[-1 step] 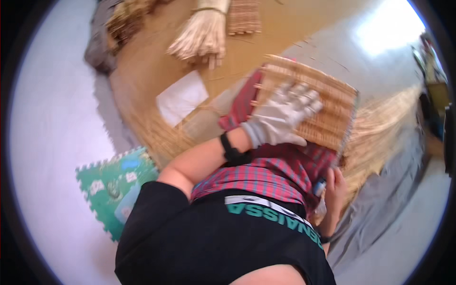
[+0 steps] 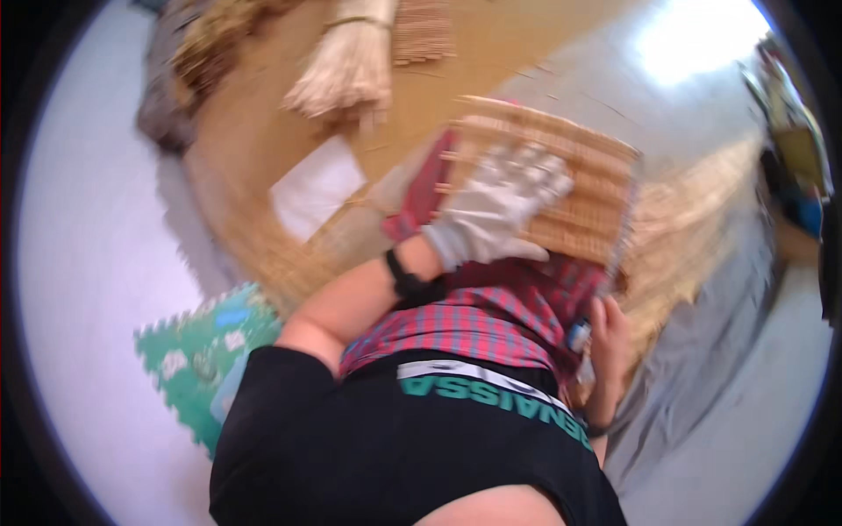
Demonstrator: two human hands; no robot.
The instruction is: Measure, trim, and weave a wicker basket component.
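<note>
Left hand, in a pale grey work glove, lies flat on a woven mat; its fingers are spread open, pressing rather than gripping. A black band sits on that wrist, just near of the glove cuff.

The mat is tan, made of thin reeds in close rows, and rests tilted across the person's lap, centre-right in the scene. Its far edge shows loose reed ends. Under it lies red plaid cloth (the person's lap garment, as far as the blur allows).

Right hand, bare, is at the near-right corner of the mat, beside the plaid cloth. Its fingers are curled closed around a small blue and white object; the object is too blurred to identify. A dark band shows at that wrist.

Surroundings: a bundle of pale reeds lies at far centre on a wide tan floor mat. A white sheet lies on the floor mat, left of the gloved hand and well apart from it. A second small woven piece lies just right of the bundle. Loose straw spreads to the right of the lap mat, over grey cloth. A green foam tile with a toothed edge lies at near left on the floor.
</note>
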